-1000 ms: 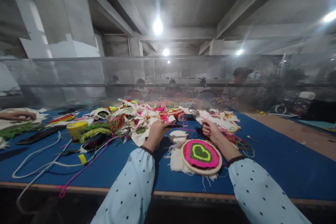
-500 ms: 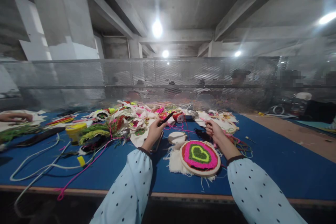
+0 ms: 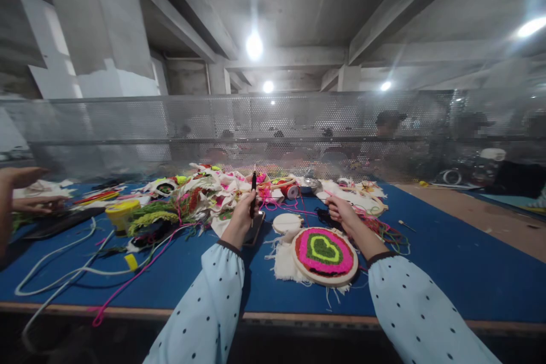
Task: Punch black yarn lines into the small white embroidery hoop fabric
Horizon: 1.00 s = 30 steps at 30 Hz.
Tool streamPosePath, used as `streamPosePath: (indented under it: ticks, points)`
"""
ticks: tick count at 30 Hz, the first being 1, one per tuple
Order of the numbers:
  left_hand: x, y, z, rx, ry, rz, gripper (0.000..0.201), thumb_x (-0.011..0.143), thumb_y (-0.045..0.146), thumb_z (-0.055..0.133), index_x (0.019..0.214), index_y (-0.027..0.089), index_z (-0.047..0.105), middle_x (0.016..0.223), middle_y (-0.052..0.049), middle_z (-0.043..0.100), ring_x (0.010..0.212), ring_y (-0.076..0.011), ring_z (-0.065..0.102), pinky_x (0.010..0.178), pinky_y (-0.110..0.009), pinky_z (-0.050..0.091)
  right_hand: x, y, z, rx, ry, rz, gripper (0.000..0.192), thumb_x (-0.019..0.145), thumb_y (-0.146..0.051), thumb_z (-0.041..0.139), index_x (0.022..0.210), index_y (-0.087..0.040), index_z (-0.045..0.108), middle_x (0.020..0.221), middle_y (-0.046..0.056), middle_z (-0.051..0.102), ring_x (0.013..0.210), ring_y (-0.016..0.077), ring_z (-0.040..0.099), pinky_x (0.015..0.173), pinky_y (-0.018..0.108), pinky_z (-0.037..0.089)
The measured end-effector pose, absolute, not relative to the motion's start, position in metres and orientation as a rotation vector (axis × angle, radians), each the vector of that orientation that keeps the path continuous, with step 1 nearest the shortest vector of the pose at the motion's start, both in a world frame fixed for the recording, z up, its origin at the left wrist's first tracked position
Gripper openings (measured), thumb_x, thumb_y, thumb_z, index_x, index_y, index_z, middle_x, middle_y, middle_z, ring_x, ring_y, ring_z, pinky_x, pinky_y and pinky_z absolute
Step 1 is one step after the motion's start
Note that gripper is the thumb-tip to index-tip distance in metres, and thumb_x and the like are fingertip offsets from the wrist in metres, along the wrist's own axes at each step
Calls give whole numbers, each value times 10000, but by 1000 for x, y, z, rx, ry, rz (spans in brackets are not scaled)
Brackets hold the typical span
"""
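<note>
My left hand (image 3: 241,215) is closed around a slim black pen-shaped tool (image 3: 254,182), held nearly upright above the table. Fingers pinched, my right hand (image 3: 340,211) grips the end of a thin dark thread (image 3: 305,198) that runs level across to the tool. Between my forearms lies a round embroidery hoop (image 3: 325,256) with a looped-yarn heart in green, lime and pink on a red-edged ground. Frayed cream cloth (image 3: 285,264) sticks out beneath it. Behind it rests a small cream hoop (image 3: 287,223). A phone-like dark object (image 3: 255,233) lies partly under my left hand.
Cloth scraps and yarn (image 3: 213,190) are heaped behind my hands. On the left stand a yellow tub (image 3: 123,216) and a loose white cord (image 3: 55,276). A perforated metal screen (image 3: 273,125) borders the blue table (image 3: 447,273). Another person's hands (image 3: 38,203) are at far left.
My left hand has turned the black tool from slanting right to nearly upright and moved slightly left. My right hand has shifted a little left. Another person's raised hand has entered at far left.
</note>
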<state>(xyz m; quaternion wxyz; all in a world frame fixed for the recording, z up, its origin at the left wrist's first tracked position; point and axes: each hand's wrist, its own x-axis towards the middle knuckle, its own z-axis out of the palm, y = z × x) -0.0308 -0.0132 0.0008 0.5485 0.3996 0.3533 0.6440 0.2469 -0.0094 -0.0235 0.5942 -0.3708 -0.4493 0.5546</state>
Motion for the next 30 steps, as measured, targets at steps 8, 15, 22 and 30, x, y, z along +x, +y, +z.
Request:
streamPosePath:
  ticks: [8, 15, 22, 30]
  points:
    - [-47, -5, 0, 716, 872, 1862, 142, 737, 266, 609, 766, 160, 521, 676, -7, 626, 572, -103, 600, 590, -236, 481, 259, -2, -22, -853, -717, 1192, 236, 628, -178, 599, 565, -196, 372, 358, -119, 274, 270, 16, 207, 250, 130, 170]
    - [-59, -2, 1, 506, 971, 1917, 64, 785, 188, 548, 737, 155, 519, 595, 5, 598, 493, -73, 562, 500, -178, 453, 301, 2, -17, -915, -384, 997, 162, 738, -110, 393, 620, -193, 318, 494, -50, 533, 313, 19, 420, 310, 94, 366]
    - [-35, -16, 5, 1230, 1198, 1922, 214, 711, 365, 618, 752, 162, 563, 630, -2, 585, 546, -122, 558, 504, -211, 422, 292, 3, -17, -938, -343, 932, 123, 710, -96, 479, 739, -190, 406, 628, -63, 520, 452, 83, 599, 362, 146, 464]
    - [-24, -24, -5, 2287, 1476, 1590, 223, 751, 368, 595, 906, 226, 668, 892, -63, 668, 815, -211, 587, 678, -250, 382, 300, 13, -26, -988, -340, 858, 185, 661, -98, 530, 716, -201, 387, 617, -69, 459, 453, 39, 506, 407, 129, 469]
